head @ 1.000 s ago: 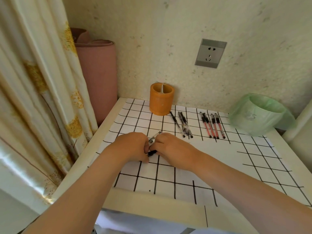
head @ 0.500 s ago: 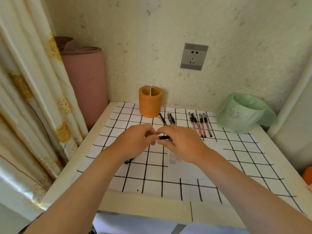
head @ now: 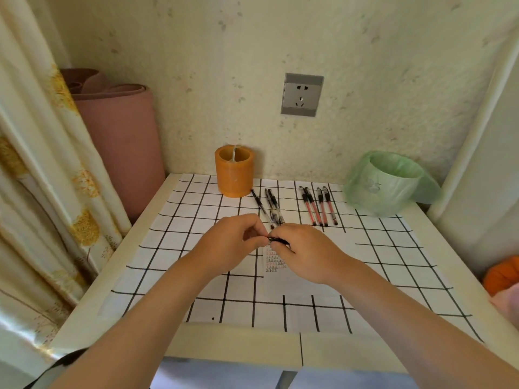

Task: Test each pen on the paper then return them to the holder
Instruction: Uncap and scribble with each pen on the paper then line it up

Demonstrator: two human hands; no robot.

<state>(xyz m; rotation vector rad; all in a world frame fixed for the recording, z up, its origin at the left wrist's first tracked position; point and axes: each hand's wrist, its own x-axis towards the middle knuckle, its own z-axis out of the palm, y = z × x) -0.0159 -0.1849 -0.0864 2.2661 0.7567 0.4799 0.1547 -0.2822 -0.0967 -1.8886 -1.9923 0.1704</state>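
Head view: curled fingers of left hand (head: 233,242) and right hand (head: 306,252) pinch opposite ends of a slim black plastic pen (head: 278,240) above the scribbled white paper (head: 292,282); orange cylindrical holder (head: 234,175) stands behind. Capping, I judge: keep cap and barrel aligned.

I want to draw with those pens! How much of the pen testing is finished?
Some testing looks done: the paper carries rows of small marks. In hand: the left hand and right hand pinch one black pen above it. Left: three more black pens and four red pens lie on the table, and no pens stick out of the orange holder.
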